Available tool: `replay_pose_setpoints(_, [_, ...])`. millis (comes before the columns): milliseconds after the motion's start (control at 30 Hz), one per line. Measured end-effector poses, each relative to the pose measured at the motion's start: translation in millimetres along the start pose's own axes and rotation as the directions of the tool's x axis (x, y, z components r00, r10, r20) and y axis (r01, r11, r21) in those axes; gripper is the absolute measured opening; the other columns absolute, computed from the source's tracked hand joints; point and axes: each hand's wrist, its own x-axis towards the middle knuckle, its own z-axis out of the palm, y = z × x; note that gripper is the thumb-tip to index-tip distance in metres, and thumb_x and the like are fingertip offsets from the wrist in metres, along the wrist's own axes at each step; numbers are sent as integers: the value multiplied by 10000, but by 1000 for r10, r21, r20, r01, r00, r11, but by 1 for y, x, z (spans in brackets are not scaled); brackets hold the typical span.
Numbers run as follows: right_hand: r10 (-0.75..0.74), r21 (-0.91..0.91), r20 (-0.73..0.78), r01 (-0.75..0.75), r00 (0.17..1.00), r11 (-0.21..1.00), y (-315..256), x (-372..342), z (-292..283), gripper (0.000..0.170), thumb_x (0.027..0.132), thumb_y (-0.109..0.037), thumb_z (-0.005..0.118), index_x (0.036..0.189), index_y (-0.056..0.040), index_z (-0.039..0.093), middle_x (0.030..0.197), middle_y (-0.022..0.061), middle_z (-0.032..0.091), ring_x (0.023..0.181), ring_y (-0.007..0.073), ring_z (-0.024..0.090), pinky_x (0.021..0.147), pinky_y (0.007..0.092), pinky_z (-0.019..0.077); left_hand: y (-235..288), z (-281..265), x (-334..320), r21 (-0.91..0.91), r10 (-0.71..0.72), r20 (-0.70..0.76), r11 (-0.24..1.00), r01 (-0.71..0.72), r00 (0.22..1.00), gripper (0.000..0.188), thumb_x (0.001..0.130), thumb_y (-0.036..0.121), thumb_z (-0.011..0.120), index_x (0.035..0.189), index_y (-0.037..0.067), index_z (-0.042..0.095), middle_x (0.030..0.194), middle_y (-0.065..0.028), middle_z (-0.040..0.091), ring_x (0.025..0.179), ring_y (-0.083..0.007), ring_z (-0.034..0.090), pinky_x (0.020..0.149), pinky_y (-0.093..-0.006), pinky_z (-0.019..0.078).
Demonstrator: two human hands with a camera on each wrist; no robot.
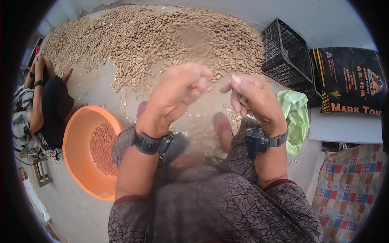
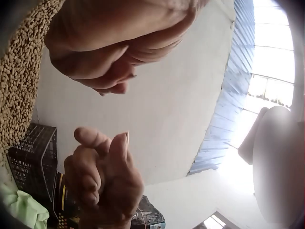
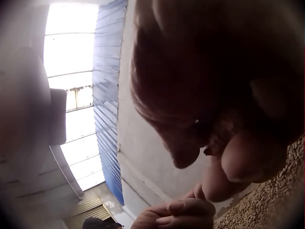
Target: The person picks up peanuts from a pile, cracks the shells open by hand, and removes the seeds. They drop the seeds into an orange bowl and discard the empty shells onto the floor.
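Observation:
Over the floor in front of the lap, my right hand (image 1: 259, 97) curls its fingers around a peanut (image 1: 243, 101), whose tan shell peeks out between them. In the right wrist view the peanut (image 3: 223, 131) is dark between thumb and fingers. Opposite it, apart by a small gap, is my left hand (image 1: 176, 95) with its fingers bent inward. The left wrist view shows the left hand (image 2: 119, 52) from the side, its palm hidden; I cannot tell whether anything is in it. A big heap of unshelled peanuts (image 1: 154, 36) spreads along the wall beyond both hands.
An orange basin (image 1: 77, 162) with reddish shelled peanuts (image 1: 102, 148) stands at my left, near another seated person (image 1: 52, 97). At right are black crates (image 1: 285, 52), a black printed sack (image 1: 348, 81), a light green bag (image 1: 295, 117) and a patchwork cloth (image 1: 348, 186).

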Motion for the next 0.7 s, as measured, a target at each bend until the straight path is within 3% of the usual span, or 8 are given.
replay_pose_setpoints(67, [166, 243, -73, -144, 983, 959, -1, 3, 1, 384, 895, -349, 506, 772, -18, 657, 516, 10, 537, 421, 72, 449, 417, 206, 339, 0, 7, -4, -4, -5, 71, 1000, 5, 997, 201, 917, 104, 480, 1032, -40, 560, 744, -39, 591, 522, -31, 467, 431, -118, 331])
replay_pose_setpoints(167, [247, 347, -67, -210, 967, 914, 1, 9, 11, 461, 924, -403, 448, 770, -8, 628, 524, 28, 543, 416, 79, 464, 401, 199, 348, -4, 9, -1, -11, 2, 172, 1000, 0, 985, 222, 908, 101, 497, 1066, -47, 542, 750, -45, 591, 523, -26, 466, 431, -117, 322])
replay_pose_setpoints(233, [282, 360, -52, -246, 958, 900, 3, 14, 16, 467, 930, -412, 432, 759, -16, 611, 534, 31, 548, 417, 79, 469, 390, 196, 347, -3, 14, -3, -12, 7, 206, 1000, -5, 979, 233, 901, 101, 508, 1077, -49, 537, 751, -49, 594, 531, -25, 480, 434, -120, 321])
replay_pose_setpoints(300, [320, 370, -35, -286, 947, 884, 9, 18, 22, 474, 936, -421, 416, 748, -24, 595, 544, 34, 552, 418, 78, 475, 380, 193, 345, -3, 25, -10, 160, -34, 191, 987, 3, 981, 240, 883, 108, 536, 1066, -47, 549, 763, -71, 616, 560, -46, 528, 454, -130, 340])
replay_pose_setpoints(333, [340, 371, -57, -296, 939, 880, 13, 20, 26, 436, 938, -420, 425, 771, -42, 562, 540, 34, 547, 393, 70, 471, 344, 175, 332, -4, 27, -10, 161, -35, 191, 987, 3, 981, 240, 883, 108, 536, 1066, -47, 549, 763, -71, 616, 560, -46, 528, 454, -130, 340])
replay_pose_setpoints(500, [336, 378, -57, -291, 940, 879, 3, 19, 40, 413, 936, -440, 428, 812, -62, 536, 565, 26, 548, 388, 60, 477, 318, 151, 320, -14, 23, -3, 391, 94, 126, 910, -136, 988, 205, 856, 97, 566, 1017, -30, 556, 790, -96, 646, 587, -61, 559, 464, -152, 334])
replay_pose_setpoints(633, [356, 480, 10, -317, 934, 818, 5, 18, 41, 452, 930, -465, 415, 821, -47, 549, 609, 22, 559, 426, 56, 494, 331, 153, 322, -8, 18, -4, 344, 43, 119, 935, -82, 992, 132, 849, 78, 564, 944, -12, 549, 759, -88, 636, 576, -57, 550, 456, -157, 328])
replay_pose_setpoints(700, [331, 530, 49, -306, 942, 791, 3, 16, 38, 467, 928, -469, 412, 838, -35, 561, 621, 21, 562, 433, 55, 494, 334, 154, 323, -5, 17, -5, 172, 28, 167, 983, -57, 986, 70, 845, 66, 559, 884, 12, 540, 737, -66, 614, 534, -48, 503, 448, -159, 323])
